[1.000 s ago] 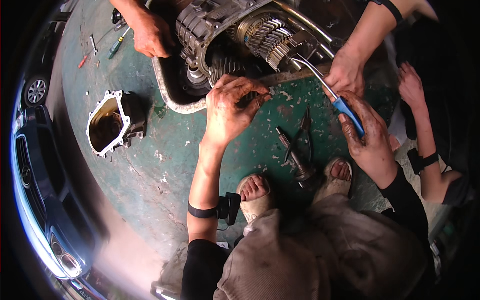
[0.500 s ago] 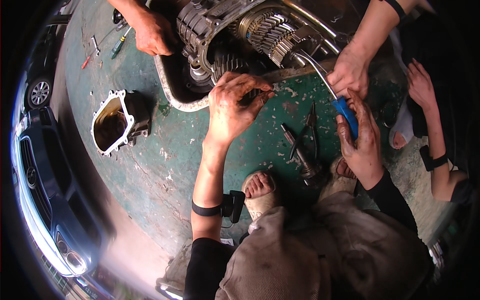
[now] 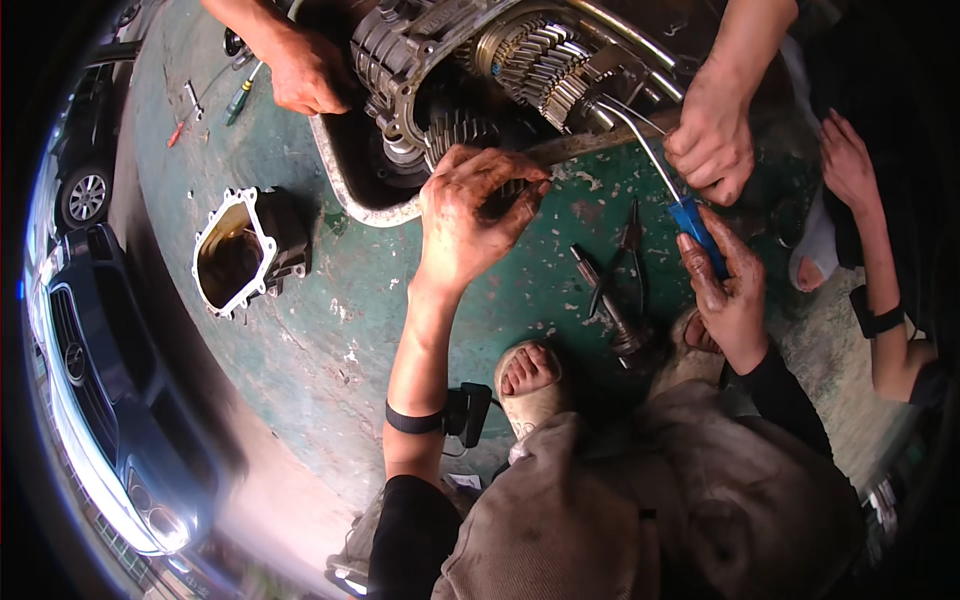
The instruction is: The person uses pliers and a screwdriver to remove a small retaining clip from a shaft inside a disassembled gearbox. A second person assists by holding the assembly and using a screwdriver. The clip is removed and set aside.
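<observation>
My left hand (image 3: 470,215) is closed around the near end of a dark toothed gear shaft (image 3: 460,130); the palm hides much of it. In my right hand (image 3: 733,290) is a pry bar with a blue handle (image 3: 696,222). Its bent steel shank (image 3: 652,160) reaches the end of the shiny gear cluster (image 3: 555,75), which sits in the open gearbox housing (image 3: 385,70). A co-worker's right hand (image 3: 715,145) grips a thin metal rod meeting the gear cluster near my pry bar. The co-worker's left hand (image 3: 308,78) rests by the tray rim (image 3: 385,212).
An open housing cover (image 3: 268,245) stands on the green floor (image 3: 330,290) to the left. Pliers (image 3: 632,245) and a splined shaft (image 3: 605,300) lie before my feet. Screwdrivers (image 3: 240,98) lie far left. Another person's arm (image 3: 865,210) is at right; a parked car (image 3: 120,380) is beyond.
The co-worker's right hand has shifted slightly down and to the right, apart from my fingers. My right hand's grip has changed a little on the blue handle. My left hand stays put.
</observation>
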A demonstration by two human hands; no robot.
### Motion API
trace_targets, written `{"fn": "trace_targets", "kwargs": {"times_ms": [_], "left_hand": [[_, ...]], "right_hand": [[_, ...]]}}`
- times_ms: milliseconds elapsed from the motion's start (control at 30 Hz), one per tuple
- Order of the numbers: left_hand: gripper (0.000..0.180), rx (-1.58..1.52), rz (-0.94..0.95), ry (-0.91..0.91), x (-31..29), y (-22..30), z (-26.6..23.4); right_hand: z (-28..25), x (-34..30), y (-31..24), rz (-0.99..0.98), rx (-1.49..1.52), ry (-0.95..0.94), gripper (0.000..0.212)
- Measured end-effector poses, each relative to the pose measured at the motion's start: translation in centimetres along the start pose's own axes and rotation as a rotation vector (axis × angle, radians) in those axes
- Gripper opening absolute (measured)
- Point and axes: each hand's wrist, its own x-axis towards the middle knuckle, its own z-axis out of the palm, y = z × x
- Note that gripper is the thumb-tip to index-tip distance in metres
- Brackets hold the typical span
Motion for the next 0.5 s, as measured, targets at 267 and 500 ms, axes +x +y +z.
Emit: {"fn": "trace_targets", "kwargs": {"times_ms": [267, 500], "left_hand": [[0.016, 0.016, 0.018, 0.012, 0.0, 0.0, 0.0], [0.015, 0.014, 0.01, 0.033, 0.0, 0.1, 0.2]], "right_hand": [[-0.4, 0.4, 0.3, 0.144, 0.03, 0.004, 0.03], [-0.8, 1.5, 0.2, 0.029, -0.092, -0.014, 0.029]]}}
